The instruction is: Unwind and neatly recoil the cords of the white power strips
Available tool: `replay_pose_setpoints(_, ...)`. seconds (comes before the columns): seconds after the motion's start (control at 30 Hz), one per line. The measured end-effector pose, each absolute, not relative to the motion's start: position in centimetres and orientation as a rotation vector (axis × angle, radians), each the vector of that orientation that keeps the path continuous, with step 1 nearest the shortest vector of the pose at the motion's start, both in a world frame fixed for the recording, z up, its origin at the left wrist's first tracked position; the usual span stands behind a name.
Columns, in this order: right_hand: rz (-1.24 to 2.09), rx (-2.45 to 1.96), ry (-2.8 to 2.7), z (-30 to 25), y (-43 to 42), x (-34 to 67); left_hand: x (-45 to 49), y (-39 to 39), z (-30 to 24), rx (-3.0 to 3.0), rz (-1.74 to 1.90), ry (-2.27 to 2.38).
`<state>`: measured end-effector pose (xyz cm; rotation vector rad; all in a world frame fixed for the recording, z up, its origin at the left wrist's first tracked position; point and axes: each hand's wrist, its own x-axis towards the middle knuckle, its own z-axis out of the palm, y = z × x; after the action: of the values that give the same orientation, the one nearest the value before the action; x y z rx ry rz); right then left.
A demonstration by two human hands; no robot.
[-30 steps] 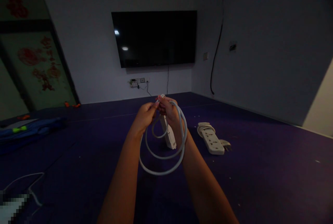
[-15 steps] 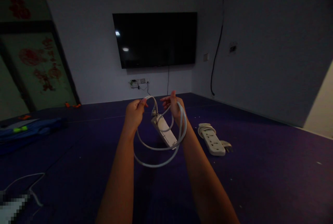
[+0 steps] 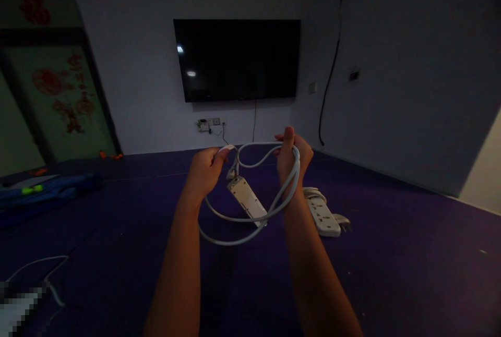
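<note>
A white power strip (image 3: 247, 197) hangs tilted between my forearms, its flat side with small screw holes showing. Its white cord (image 3: 235, 243) runs in wide loops from one hand to the other. My left hand (image 3: 205, 172) is closed, pinching the cord between thumb and fingers near the strip's upper end. Wrapped round the cord's loops, my right hand (image 3: 293, 157) is closed with its thumb up; loops also hang over its wrist. A second power strip (image 3: 323, 216), with its cord coiled round one end, lies on the floor beyond my right forearm.
Purple matting (image 3: 391, 264) covers the floor. Blue cloth (image 3: 70, 188) with a bright green item lies at left, and a white cord (image 3: 57, 259) curves at lower left. A television (image 3: 238, 60) hangs on the far wall. A dark cable (image 3: 329, 81) dangles at right.
My right hand has moved right and slightly up, pulling the cord into a wider span between my hands. My left hand keeps its pinch, and the strip still hangs below.
</note>
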<state>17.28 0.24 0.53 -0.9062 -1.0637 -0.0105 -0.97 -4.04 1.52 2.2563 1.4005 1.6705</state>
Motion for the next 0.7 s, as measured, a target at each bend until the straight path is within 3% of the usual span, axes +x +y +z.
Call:
replay_pose_setpoints(0.37,-0.108,-0.879,-0.969,0.9,0.2,17.6,-0.8,-5.2,1.9,2.420,1.548,1.361)
replay_pose_setpoints(0.7,0.538,-0.595,-1.348,0.2,1.4,15.1,0.1,-5.7,1.9,2.473,1.508,1.291)
